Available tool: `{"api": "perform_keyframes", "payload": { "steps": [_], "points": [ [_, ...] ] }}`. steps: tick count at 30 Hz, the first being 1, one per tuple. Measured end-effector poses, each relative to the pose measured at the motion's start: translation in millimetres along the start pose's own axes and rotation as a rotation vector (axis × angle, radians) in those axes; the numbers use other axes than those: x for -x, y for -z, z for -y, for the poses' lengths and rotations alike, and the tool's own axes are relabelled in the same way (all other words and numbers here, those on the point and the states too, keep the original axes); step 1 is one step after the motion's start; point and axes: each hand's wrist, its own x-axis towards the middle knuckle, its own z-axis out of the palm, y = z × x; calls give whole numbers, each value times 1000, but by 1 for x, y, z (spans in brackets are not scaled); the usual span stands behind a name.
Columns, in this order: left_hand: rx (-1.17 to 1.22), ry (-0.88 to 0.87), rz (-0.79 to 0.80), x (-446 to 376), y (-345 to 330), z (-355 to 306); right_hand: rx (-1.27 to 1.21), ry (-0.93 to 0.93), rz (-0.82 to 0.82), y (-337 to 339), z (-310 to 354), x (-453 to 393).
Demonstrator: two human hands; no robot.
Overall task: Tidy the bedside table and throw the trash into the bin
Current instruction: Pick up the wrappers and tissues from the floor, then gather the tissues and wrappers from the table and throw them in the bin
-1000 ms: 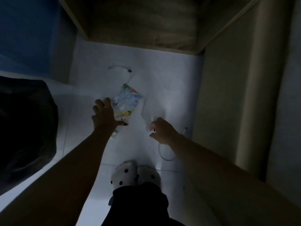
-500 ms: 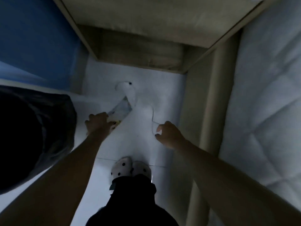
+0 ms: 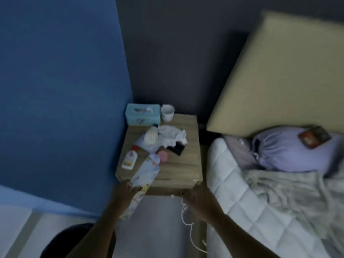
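My left hand [image 3: 123, 192] grips a pale printed plastic packet [image 3: 144, 175], held over the front left edge of the wooden bedside table [image 3: 182, 170]. My right hand [image 3: 199, 200] is closed on a thin white cable [image 3: 188, 224] that hangs down toward the floor. On the table lie a teal tissue box [image 3: 143, 114], a white cup [image 3: 167, 112], crumpled white tissues [image 3: 172, 136], a white bottle with a red cap [image 3: 129, 159], a pink round lid [image 3: 163, 156], a dark phone-like object [image 3: 176, 148] and a light bag [image 3: 151, 141].
A bed with a white quilted duvet [image 3: 242, 192] stands right of the table, with a lilac pillow [image 3: 290, 151] and a beige headboard [image 3: 283, 75]. A blue wall [image 3: 61, 90] is on the left. A dark bin bag edge [image 3: 61, 239] shows at the bottom left.
The view rose from the floor under the table to the tabletop. Both hands came up with it, the left carrying the packet, the right carrying the cable.
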Motion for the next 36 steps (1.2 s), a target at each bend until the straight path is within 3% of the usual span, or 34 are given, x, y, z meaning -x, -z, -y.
{"api": "perform_keyframes", "payload": {
  "steps": [6,9,11,14,27,36],
  "points": [
    [122,-51,-211,-3,93,-89,-2,87,-242,140,79,11],
    [158,-18,-261,-15,120,-108,-41,159,-401,183,109,8],
    [210,6,-269,-26,132,-116,20,199,-419,201,125,3],
    [257,35,-274,-50,141,-121,108,202,-369,213,136,-15],
    [320,238,-209,-169,115,-102,-39,-75,-88,172,105,-162],
    [412,347,-167,-222,74,-85,50,-211,327,103,61,-236]
  ]
}}
